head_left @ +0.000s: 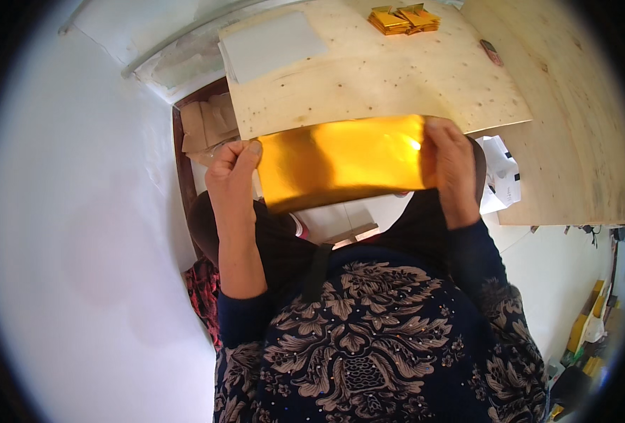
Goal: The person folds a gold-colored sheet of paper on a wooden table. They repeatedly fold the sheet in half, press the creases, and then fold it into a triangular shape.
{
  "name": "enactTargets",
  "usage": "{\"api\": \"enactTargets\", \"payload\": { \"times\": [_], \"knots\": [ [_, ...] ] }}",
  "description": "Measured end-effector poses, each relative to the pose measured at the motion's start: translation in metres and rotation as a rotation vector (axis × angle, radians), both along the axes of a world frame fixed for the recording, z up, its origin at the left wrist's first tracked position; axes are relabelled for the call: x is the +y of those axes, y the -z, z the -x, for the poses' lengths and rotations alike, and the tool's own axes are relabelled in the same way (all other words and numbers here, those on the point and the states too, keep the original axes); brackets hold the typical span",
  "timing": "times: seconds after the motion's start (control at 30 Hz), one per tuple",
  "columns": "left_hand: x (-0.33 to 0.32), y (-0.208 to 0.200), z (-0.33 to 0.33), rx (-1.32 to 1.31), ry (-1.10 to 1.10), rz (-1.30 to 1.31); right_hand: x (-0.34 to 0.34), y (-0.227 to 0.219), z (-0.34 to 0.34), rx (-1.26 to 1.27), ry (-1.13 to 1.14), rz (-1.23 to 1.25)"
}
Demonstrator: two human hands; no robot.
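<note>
A shiny gold foil sheet (348,158) is stretched between my two hands, above my lap and just off the near edge of the wooden table. At its left end, my left hand (233,166) pinches the upper corner between thumb and fingers. My right hand (452,151) grips the right end; some of its fingers are hidden behind the sheet. The sheet bows slightly, with its lower edge curving.
On the pale plywood table (369,77) lie grey-white paper sheets (274,44) at the far left, folded gold foil pieces (404,20) at the back and a small dark reddish object (491,52). A white bag (499,175) stands right of my knee, and brown cardboard (210,123) sits left.
</note>
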State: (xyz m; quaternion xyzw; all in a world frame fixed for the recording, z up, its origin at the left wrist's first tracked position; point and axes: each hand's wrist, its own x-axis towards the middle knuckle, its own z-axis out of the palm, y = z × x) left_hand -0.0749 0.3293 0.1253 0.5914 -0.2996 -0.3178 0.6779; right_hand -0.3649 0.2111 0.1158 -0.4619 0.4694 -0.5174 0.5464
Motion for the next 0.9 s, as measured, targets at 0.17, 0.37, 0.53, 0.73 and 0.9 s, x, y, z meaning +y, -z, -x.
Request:
{"api": "enactTargets", "payload": {
  "times": [0.17,0.37,0.53,0.73,0.9],
  "knots": [
    [-0.03,0.081,-0.045,-0.198,-0.1,-0.32,-0.054,0.062,-0.069,0.294,-0.096,-0.053],
    [-0.054,0.131,-0.061,-0.687,-0.201,-0.659,-0.085,0.113,-0.098,0.874,0.002,0.272],
    [-0.068,0.137,-0.052,-0.97,-0.257,-0.597,-0.083,0.124,-0.102,0.951,0.044,0.342],
    [-0.071,0.143,-0.051,-1.157,-0.327,-0.47,-0.081,0.126,-0.106,0.927,0.105,0.327],
    [-0.074,0.14,-0.05,-1.437,-0.203,-0.442,-0.082,0.122,-0.101,1.054,-0.005,0.416]
  ]
}}
